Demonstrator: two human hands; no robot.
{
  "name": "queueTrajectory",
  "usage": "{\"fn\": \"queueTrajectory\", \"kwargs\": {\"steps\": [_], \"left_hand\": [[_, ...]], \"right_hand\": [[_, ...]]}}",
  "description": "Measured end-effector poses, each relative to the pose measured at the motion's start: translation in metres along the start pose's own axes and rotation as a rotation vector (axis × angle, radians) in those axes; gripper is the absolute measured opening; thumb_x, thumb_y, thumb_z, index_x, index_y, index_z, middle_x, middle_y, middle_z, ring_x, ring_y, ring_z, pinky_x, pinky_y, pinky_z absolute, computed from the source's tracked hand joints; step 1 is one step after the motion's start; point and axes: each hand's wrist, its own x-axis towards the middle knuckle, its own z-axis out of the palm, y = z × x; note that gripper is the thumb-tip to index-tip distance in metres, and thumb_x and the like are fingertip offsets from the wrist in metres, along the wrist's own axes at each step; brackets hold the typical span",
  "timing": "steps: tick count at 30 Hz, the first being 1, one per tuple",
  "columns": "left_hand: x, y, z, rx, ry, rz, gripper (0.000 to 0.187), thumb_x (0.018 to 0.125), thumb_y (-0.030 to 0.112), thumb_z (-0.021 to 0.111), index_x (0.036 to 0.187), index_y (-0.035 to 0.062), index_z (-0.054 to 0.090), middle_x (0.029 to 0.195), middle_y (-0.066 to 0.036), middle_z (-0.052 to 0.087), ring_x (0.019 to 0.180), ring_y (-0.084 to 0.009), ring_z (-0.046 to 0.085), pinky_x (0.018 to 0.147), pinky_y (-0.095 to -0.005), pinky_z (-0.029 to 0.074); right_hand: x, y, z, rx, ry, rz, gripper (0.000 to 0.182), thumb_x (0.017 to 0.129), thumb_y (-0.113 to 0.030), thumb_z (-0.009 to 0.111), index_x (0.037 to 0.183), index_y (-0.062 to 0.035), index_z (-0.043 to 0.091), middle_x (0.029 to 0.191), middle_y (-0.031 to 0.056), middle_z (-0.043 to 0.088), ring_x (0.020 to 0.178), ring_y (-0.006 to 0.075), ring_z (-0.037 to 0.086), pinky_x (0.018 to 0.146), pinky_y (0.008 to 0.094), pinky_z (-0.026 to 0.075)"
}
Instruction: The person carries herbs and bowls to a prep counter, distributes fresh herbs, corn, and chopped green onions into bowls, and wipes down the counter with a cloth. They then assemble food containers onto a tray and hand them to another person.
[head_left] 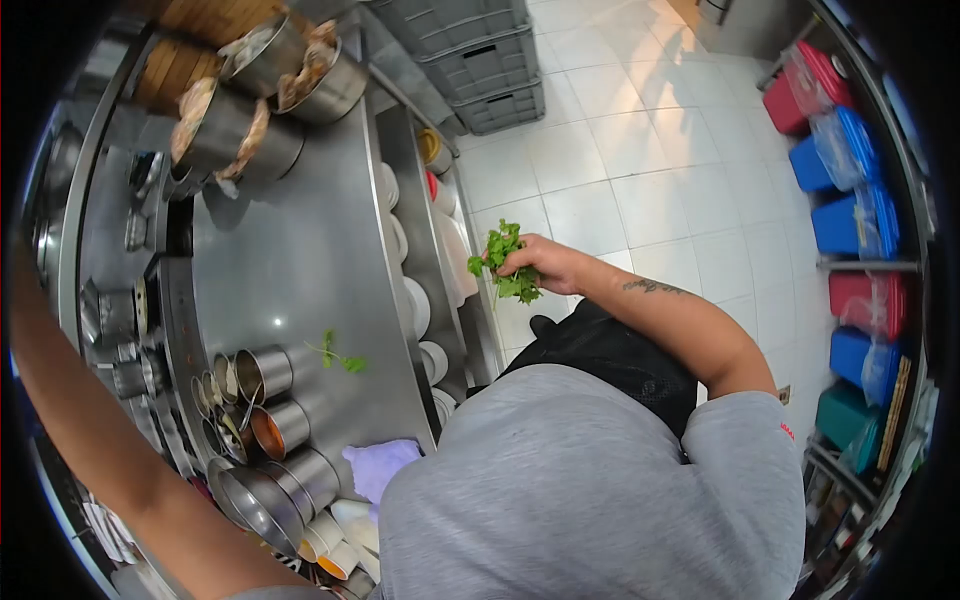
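My right hand (541,262) is closed around a small bunch of cilantro (500,244), its leaves sticking out on both sides of the fingers. It hangs in the air past the counter's edge, above the floor. Two or so loose cilantro sprigs (350,362) lie on the steel counter (290,230). My left arm (95,420) stretches out to the far left, and its hand is lost beyond the dark edge of the view.
Several metal pots (268,372) with food and utensils line the counter's left side, near a purple cloth (382,465). Large pots (245,135) stand at the back. White plates (415,305) fill the shelf below. Grey crates (480,70) and colored bins (840,230) flank the tiled floor.
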Motion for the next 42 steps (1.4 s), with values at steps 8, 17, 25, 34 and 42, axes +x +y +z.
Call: {"fn": "queueTrajectory", "kwargs": {"steps": [8, 17, 25, 34, 42], "left_hand": [[-0.029, 0.071, 0.021, 0.012, -0.094, 0.044, 0.038, 0.092, 0.025, 0.058, 0.118, 0.0004, 0.048, 0.106, -0.02, 0.058, 0.096, -0.0252, 0.058, 0.087, -0.0364, 0.044], [0.004, 0.221, 0.068, -0.513, -0.207, -0.037, 0.029, 0.095, 0.024, 0.057, 0.113, 0.0014, 0.059, 0.093, -0.004, 0.062, 0.094, -0.0096, 0.057, 0.087, -0.0235, 0.043], [0.072, 0.454, 0.096, -0.817, -0.256, 0.172, 0.022, 0.095, 0.021, 0.059, 0.106, 0.0027, 0.06, 0.084, 0.001, 0.056, 0.073, -0.005, 0.045, 0.067, -0.0201, 0.039], [0.121, 0.704, 0.147, -1.002, -0.363, 0.574, 0.017, 0.093, 0.016, 0.058, 0.101, 0.0009, 0.057, 0.086, -0.005, 0.053, 0.072, -0.0122, 0.05, 0.064, -0.0238, 0.042], [0.108, 0.909, 0.169, -1.191, -0.441, 0.936, 0.014, 0.086, 0.003, 0.061, 0.097, -0.0015, 0.054, 0.084, -0.014, 0.05, 0.071, -0.0259, 0.051, 0.063, -0.0335, 0.043]], "right_hand": [[-0.075, 0.02, -0.046, 0.059, 0.126, -0.125, 0.02, 0.076, -0.002, 0.061, 0.096, -0.0016, 0.061, 0.088, 0.0061, 0.063, 0.079, 0.0154, 0.061, 0.071, 0.0282, 0.05], [-0.196, 0.018, -0.124, 0.156, 0.182, -0.282, 0.016, 0.076, -0.002, 0.061, 0.092, -0.003, 0.061, 0.087, 0.0047, 0.062, 0.079, 0.0137, 0.061, 0.071, 0.0264, 0.049], [-0.356, 0.02, -0.217, 0.267, 0.323, -0.46, 0.023, 0.076, -0.002, 0.061, 0.099, -0.0028, 0.059, 0.091, 0.005, 0.06, 0.082, 0.0131, 0.059, 0.073, 0.0268, 0.05], [-0.516, 0.053, -0.282, 0.436, 0.586, -0.728, 0.033, 0.079, -0.002, 0.06, 0.111, -0.0002, 0.057, 0.097, 0.0064, 0.06, 0.089, 0.0137, 0.059, 0.079, 0.0273, 0.049], [-0.643, 0.109, -0.3, 0.706, 0.887, -1.025, 0.017, 0.077, -0.001, 0.062, 0.094, -0.0014, 0.059, 0.088, 0.0062, 0.061, 0.08, 0.0149, 0.06, 0.07, 0.0284, 0.05]]}}
